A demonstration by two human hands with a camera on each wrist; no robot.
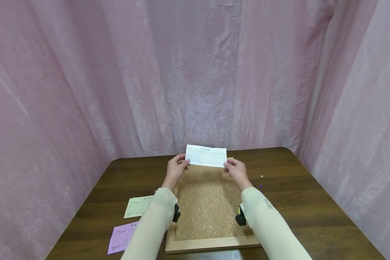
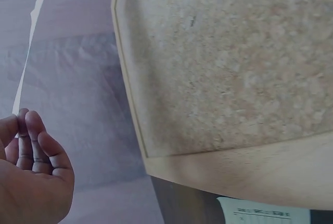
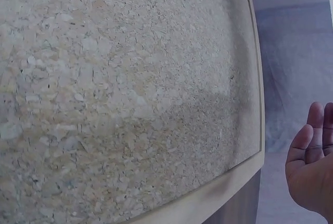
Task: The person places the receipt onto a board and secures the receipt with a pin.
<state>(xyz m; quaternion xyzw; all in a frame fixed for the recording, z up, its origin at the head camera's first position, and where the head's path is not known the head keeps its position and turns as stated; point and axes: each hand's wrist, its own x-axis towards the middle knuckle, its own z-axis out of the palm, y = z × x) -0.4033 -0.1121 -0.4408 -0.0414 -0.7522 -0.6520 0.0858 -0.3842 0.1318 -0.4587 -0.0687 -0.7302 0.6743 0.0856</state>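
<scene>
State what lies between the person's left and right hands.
A white printed slip spans the gap, pinched at one end by the left hand, the other by the right hand; the head view shows this.

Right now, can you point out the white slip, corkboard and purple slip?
White slip [image 1: 206,156], head view: middle of its printed face.
Corkboard [image 1: 209,204], head view: bare cork middle.
Purple slip [image 1: 121,238], head view: visible printed part.

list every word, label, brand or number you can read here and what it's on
Nothing can be read with certainty:
White slip between the left hand and right hand: printed heading and table, too small to read.
Green slip: printed heading and rows, too small; blurred in the left wrist view too.
Purple slip: print too small, partly covered.
Right sleeve: dark lettering, too blurred to quote.
</scene>
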